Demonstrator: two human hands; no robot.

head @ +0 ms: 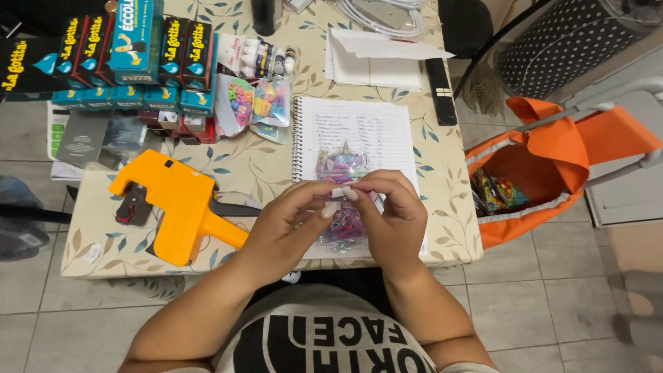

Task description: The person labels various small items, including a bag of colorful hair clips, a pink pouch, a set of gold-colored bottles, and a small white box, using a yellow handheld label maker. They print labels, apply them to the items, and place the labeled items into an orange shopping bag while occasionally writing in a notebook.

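Fingers [343,193] pinch small white sticker [338,192] w/ both hands.

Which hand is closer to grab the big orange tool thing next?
Probably the left hand. The orange label gun lies on the table on that side, its handle end just beside that wrist. The right hand is farther off, over the notebook. Both pinch a small white sticker.

The table [262,155] wore a cream cloth patterned with grey-blue and tan leaves. At centre left lay a bright orange label gun [178,207]. The notebook [359,128] was white with faint lines. The clear packet [343,200] showed pink and purple. At right hung an orange bag [552,148]; the upper-left boxes [131,48] were black, teal and yellow.
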